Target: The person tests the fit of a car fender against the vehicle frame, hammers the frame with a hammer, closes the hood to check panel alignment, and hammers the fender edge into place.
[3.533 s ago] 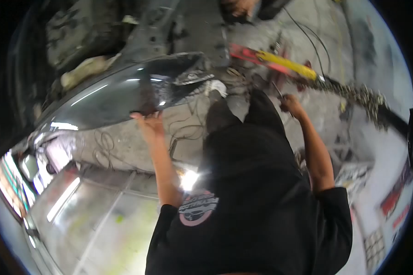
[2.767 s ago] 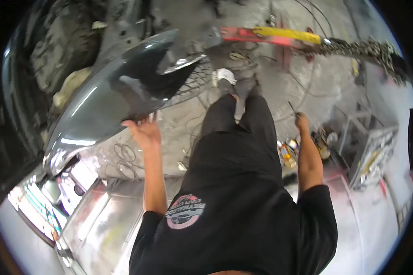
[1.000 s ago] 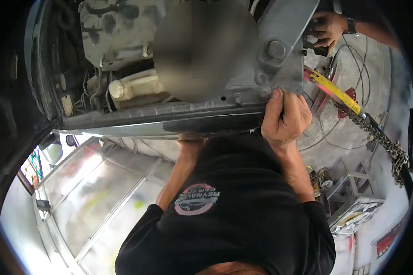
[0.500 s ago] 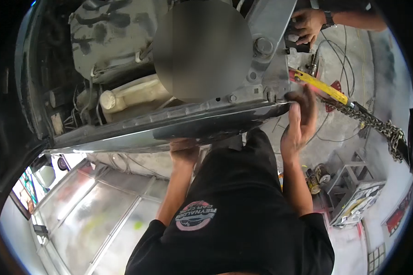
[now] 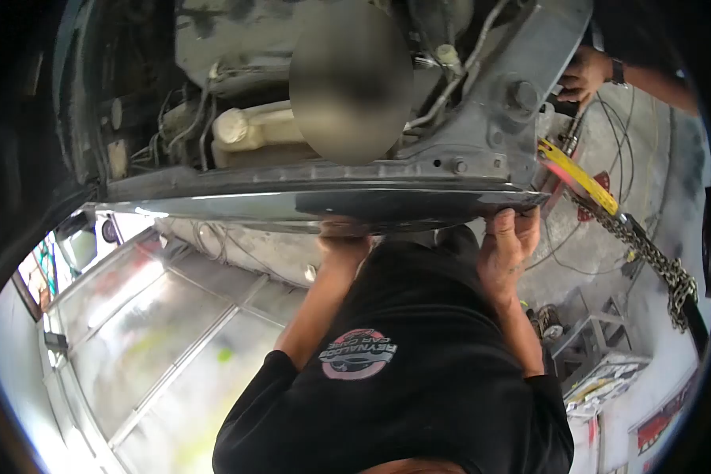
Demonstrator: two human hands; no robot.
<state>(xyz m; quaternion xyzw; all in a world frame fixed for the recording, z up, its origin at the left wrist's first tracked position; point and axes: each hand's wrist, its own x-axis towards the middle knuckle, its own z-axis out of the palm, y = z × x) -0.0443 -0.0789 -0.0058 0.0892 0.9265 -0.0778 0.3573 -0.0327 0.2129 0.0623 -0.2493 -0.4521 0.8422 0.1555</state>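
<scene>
A glossy dark car fender [image 5: 284,204] runs across the view along the edge of the open engine bay. My left hand [image 5: 344,246] is against its outer side near the middle; the panel hides most of the fingers. At the fender's right tip, my right hand [image 5: 510,246] holds the edge from below, thumb and fingers pointing up. Just behind the fender lies the grey inner body rail [image 5: 387,171] with bolts. A white plastic reservoir [image 5: 268,130] sits in the bay. A blurred disc covers part of the bay.
Another person's hand [image 5: 586,75] works at the upper right beside the car's front. A yellow-and-red bar [image 5: 581,178] with a chain [image 5: 656,261] leans there. Cables lie on the floor. A metal stand [image 5: 588,332] is right; a framed panel [image 5: 174,340] is left.
My right hand has gone from beside the fender's tip to under it, with fingers now on its edge. The fender lies more level in view. My head view has shifted.
</scene>
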